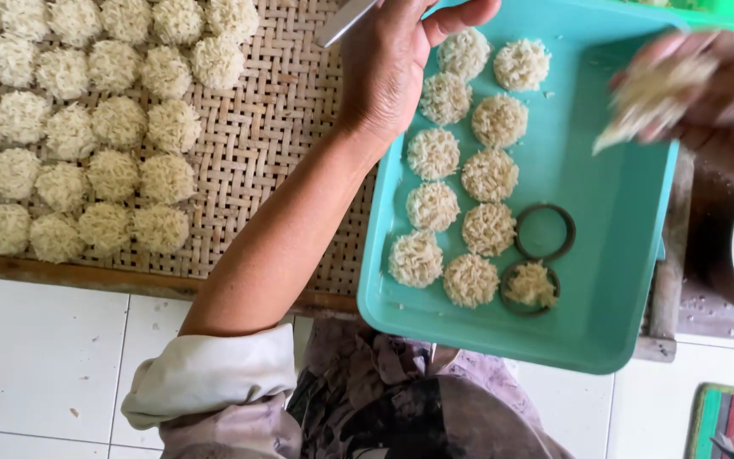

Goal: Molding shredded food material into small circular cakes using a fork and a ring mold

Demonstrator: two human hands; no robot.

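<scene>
Gripping the tray's (605, 255) far-left edge, the left hand (392, 68) sits beside the noodle rounds (460, 204); the blurred right hand (707, 102) pinches a noodle clump (647, 98) above its right edge.

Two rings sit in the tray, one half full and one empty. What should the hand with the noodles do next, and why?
Probably drop its clump into the half-full ring. The right hand hovers, blurred, over the tray holding noodles; that ring holds fewer noodles than the finished rounds beside it, and the other ring is empty. The left hand grips the tray's far edge.
</scene>
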